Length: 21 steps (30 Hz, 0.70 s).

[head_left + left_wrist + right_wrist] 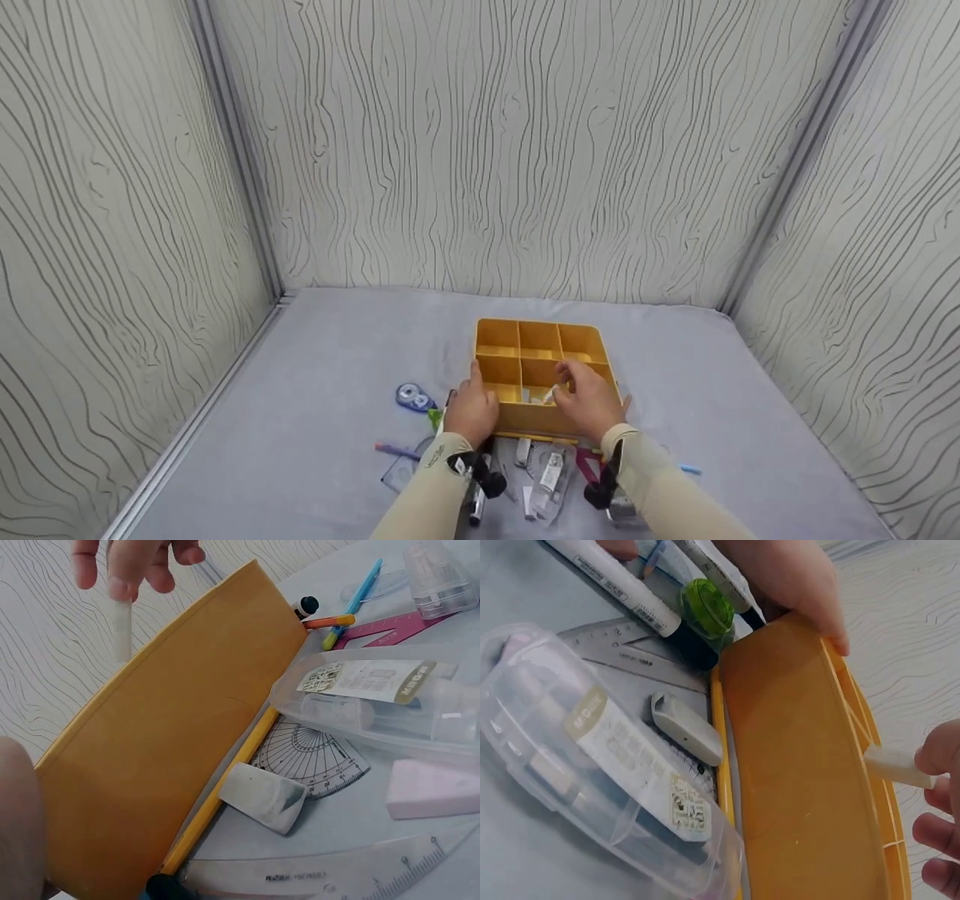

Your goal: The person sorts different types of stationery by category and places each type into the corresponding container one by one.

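Note:
A yellow box (536, 420) divided into several compartments stands on the table. My left hand (471, 409) grips its near left corner, with the index finger stretched along the left side and the thumb at the front rim. Over the front middle compartment, my right hand (589, 399) pinches a small whitish block (900, 766), likely an eraser, between thumb and fingertips. In the right wrist view the block's lower end dips behind the rim. Another pale piece (526, 395) shows inside that compartment. The front wall hides the compartment floor in both wrist views.
Before the box lie a clear plastic case (375, 705), a protractor (319, 757), a small whitish block-like object (262, 796), a pale block (435, 791), a pink set square (390, 630) and a marker (622, 589). Correction tape (412, 397) lies left; patterned panels (480, 150) surround the table.

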Available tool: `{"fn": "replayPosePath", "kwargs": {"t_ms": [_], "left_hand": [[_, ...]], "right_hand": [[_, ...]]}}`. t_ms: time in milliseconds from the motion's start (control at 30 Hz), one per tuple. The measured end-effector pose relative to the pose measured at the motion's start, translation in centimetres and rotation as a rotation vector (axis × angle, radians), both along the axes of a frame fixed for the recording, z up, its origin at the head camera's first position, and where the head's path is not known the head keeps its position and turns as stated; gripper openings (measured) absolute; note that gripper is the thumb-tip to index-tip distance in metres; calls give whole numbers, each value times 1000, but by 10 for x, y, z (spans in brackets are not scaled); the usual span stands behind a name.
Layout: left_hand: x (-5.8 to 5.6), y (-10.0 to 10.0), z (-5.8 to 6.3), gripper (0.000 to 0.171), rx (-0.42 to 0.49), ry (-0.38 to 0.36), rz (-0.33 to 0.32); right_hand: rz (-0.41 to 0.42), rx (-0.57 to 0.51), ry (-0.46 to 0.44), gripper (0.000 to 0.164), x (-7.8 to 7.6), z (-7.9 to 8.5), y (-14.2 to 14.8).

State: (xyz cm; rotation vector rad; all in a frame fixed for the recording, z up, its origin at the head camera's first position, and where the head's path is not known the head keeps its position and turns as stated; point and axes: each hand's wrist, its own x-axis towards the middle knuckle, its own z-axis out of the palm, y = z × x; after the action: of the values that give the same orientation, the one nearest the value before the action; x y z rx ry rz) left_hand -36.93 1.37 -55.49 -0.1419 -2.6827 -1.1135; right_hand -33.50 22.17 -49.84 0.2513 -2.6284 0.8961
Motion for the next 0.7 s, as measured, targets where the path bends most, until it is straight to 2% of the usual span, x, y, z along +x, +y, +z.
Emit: {"fn": "replayPosePath", "kwargs": {"t_ms": [167, 267, 333, 400, 500, 567, 700], "left_hand": [[0, -1, 0, 66, 5, -21, -8], [1, -2, 3, 66, 6, -23, -5], [2, -3, 5, 65, 4, -24, -3], [3, -3, 6, 65, 0, -21, -3], [5, -3, 7, 65, -4, -20, -2], [7, -3, 7, 65, -9, -8, -4], [8, -2, 7, 65, -9, -1, -3]], "right_hand": [[64, 62, 117, 24, 6, -8, 8], [158, 146, 171, 25, 15, -9, 13], [268, 232, 195, 28, 22, -10, 15], [412, 333, 201, 32, 30, -11, 16], [631, 475, 171, 40, 43, -14, 15], [746, 537, 139, 48, 52, -16, 13], [856, 619, 156, 59, 63, -24, 10]]}}
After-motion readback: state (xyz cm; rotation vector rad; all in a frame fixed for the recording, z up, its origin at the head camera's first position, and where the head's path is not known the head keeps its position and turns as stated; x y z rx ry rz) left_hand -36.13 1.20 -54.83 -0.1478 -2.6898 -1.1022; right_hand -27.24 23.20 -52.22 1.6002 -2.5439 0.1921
